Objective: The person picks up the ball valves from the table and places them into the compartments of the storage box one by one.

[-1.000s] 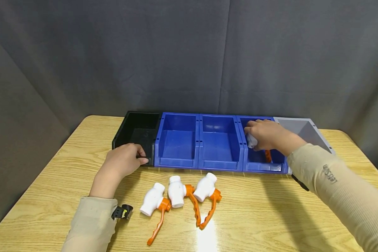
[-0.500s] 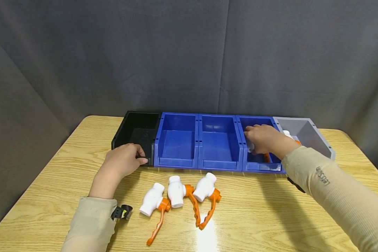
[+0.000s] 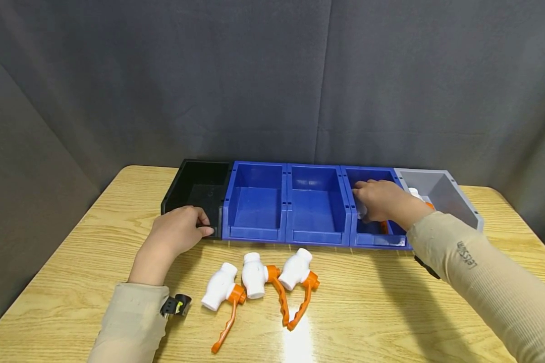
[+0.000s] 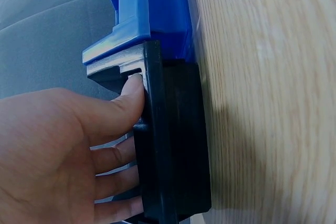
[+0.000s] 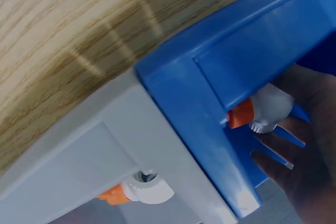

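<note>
My right hand reaches into the rightmost blue bin. There it holds a white ball valve with an orange handle. In the right wrist view the thumb lies on one side of the valve's body and the fingers on the other. From the head view the hand hides most of it. My left hand grips the front rim of the black bin at the left end of the row, its thumb and fingertips on the rim.
Three more white valves lie on the wooden table: a left one, a middle one and a right one. Two blue bins stand mid-row. A grey bin at the right end contains another valve.
My right hand and forearm have shifted slightly left and lower in the rightmost blue bin, uncovering the valve in the grey bin. Over the last half second little moves. The left hand stays put.
</note>
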A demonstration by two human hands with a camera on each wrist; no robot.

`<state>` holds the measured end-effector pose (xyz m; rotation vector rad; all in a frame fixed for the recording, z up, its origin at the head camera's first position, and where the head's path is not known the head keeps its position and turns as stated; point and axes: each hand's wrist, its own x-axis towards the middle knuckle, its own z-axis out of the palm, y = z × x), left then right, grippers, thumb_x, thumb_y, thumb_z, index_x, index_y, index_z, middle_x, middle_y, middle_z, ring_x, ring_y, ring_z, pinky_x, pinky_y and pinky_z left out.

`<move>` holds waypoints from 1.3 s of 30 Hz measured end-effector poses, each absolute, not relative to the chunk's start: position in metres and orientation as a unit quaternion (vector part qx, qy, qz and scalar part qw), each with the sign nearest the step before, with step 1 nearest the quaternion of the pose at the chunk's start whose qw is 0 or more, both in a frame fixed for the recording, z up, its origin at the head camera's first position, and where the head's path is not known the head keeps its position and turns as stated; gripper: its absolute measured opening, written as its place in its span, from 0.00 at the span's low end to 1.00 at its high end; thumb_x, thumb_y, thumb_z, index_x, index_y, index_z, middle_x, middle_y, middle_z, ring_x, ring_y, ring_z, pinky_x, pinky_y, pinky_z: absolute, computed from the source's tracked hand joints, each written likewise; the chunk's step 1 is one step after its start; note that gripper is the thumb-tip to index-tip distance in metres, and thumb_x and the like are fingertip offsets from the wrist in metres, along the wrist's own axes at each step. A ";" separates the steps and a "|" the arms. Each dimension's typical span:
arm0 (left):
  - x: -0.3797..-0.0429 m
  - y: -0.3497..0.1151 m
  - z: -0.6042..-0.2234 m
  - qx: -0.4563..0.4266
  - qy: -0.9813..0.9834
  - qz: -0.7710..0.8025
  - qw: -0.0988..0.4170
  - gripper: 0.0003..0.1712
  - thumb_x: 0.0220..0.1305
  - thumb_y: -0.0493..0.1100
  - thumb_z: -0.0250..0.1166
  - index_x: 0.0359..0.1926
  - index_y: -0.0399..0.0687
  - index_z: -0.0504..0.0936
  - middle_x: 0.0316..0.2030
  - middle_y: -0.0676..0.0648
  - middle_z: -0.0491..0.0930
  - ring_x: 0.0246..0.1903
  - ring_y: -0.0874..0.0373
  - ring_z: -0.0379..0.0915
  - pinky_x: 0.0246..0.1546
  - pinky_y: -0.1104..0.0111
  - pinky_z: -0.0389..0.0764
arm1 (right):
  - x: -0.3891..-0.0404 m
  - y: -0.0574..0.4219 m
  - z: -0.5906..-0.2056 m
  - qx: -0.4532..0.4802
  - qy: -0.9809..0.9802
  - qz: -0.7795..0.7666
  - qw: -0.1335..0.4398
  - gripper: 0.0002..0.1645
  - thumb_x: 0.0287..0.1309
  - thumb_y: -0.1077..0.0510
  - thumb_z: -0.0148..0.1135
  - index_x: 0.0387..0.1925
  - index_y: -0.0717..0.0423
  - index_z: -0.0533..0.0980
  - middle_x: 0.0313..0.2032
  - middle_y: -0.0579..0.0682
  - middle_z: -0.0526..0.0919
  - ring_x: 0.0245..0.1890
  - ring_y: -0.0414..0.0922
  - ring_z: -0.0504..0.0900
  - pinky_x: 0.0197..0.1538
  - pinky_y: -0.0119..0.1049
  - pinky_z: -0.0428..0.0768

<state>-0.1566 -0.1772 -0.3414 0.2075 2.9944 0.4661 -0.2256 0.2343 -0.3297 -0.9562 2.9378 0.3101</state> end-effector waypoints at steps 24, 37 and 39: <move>-0.160 -0.180 -0.339 0.077 0.984 0.151 0.050 0.09 0.66 0.46 0.67 0.39 0.45 0.84 0.36 0.45 0.82 0.33 0.51 0.74 0.39 0.52 0.76 | -0.190 0.236 -0.298 -0.246 0.967 0.063 -0.001 0.24 0.57 0.55 0.71 0.53 0.61 0.79 0.50 0.61 0.83 0.52 0.62 0.79 0.55 0.61 0.73; -0.160 -0.180 -0.339 0.078 0.984 0.149 0.053 0.09 0.66 0.46 0.67 0.39 0.44 0.84 0.37 0.45 0.83 0.34 0.50 0.74 0.40 0.51 0.76 | -0.158 0.247 -0.280 -0.199 0.978 0.009 -0.062 0.22 0.63 0.51 0.66 0.54 0.60 0.79 0.46 0.60 0.84 0.42 0.59 0.83 0.46 0.58 0.77; -0.160 -0.180 -0.339 0.079 0.984 0.150 0.052 0.09 0.66 0.46 0.67 0.39 0.44 0.84 0.37 0.45 0.83 0.34 0.50 0.75 0.40 0.51 0.76 | -0.154 0.250 -0.278 -0.197 0.978 -0.002 -0.073 0.22 0.63 0.51 0.66 0.54 0.59 0.79 0.45 0.60 0.84 0.41 0.58 0.83 0.45 0.58 0.77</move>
